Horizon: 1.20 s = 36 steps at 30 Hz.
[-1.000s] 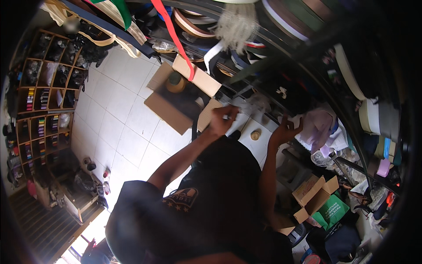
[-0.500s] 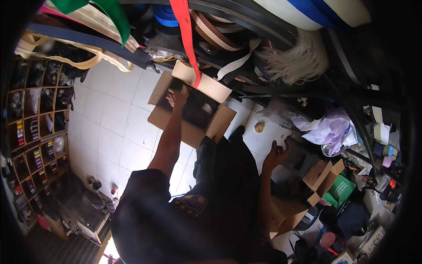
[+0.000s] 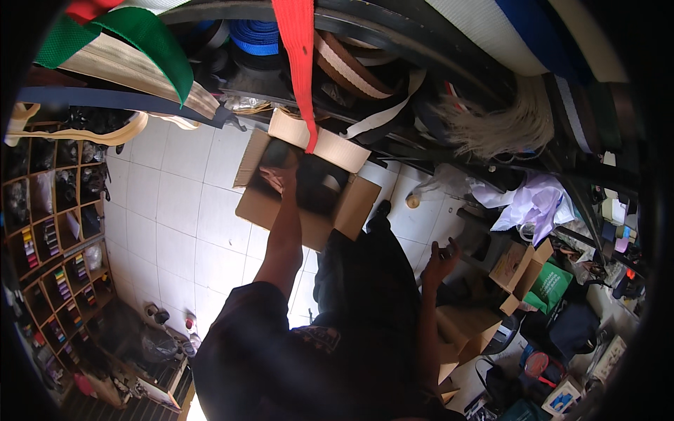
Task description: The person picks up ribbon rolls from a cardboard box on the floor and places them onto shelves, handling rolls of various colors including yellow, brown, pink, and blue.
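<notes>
An open cardboard box (image 3: 284, 212) with its flaps folded out sits beyond my lap and holds dark rolled items. My left hand (image 3: 276, 178) reaches into its left side, against a dark rounded item (image 3: 282, 153). The fingers are blurred, and whether they grip that item is unclear. Beside it in the box lies a black roll (image 3: 317, 188) with a pale patch. On my right side, my right hand (image 3: 440, 261) is raised in the air, fingers loosely bent and apart, with nothing visible in it.
A red strap (image 3: 300, 63) hangs down to the box's far flap. Webbing rolls, including a blue roll (image 3: 254, 36), fill the rack above. A compartment shelf (image 3: 53, 210) stands left. At right are a purple-white plastic bag (image 3: 530, 203), a smaller box (image 3: 521, 274) and a green bag (image 3: 549, 286).
My left hand has moved slightly down and left within the box. My right hand has dropped a little, its fingers still apart. The whole view has shifted slightly.
</notes>
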{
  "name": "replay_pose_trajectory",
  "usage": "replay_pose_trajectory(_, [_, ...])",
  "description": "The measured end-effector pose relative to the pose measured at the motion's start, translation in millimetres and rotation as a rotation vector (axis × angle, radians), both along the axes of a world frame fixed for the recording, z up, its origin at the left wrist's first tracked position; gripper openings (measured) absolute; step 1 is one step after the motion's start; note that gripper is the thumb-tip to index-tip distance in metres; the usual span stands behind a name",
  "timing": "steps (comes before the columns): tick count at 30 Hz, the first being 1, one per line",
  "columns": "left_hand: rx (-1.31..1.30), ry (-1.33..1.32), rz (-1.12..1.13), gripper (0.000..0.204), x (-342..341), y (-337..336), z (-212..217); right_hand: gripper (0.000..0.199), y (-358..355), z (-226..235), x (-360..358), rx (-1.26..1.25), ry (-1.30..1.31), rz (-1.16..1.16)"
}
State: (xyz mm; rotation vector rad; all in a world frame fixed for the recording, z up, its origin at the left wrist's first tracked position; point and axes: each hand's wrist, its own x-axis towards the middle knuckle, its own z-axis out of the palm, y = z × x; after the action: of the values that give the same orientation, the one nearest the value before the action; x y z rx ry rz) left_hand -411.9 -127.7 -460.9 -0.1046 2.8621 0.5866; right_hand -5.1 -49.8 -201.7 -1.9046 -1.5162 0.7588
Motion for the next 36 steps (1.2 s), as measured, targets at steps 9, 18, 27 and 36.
replay_pose_trajectory(9, [0.042,0.156,-0.369,0.099,49,-37,64,0.035,5,-24,-27,-0.24,0.137,0.369])
replay_pose_trajectory(18, [0.582,0.138,-0.714,0.097,104,-83,197,0.05,-6,-95,-155,-0.364,0.238,1.036])
replay_pose_trajectory(27, [0.324,0.121,-0.863,0.084,82,-85,150,0.052,-31,-137,-174,-0.369,-0.062,1.185])
replay_pose_trajectory(36, [0.16,0.197,-0.871,0.088,76,-88,151,0.048,-31,-128,-171,-0.172,-0.084,1.185])
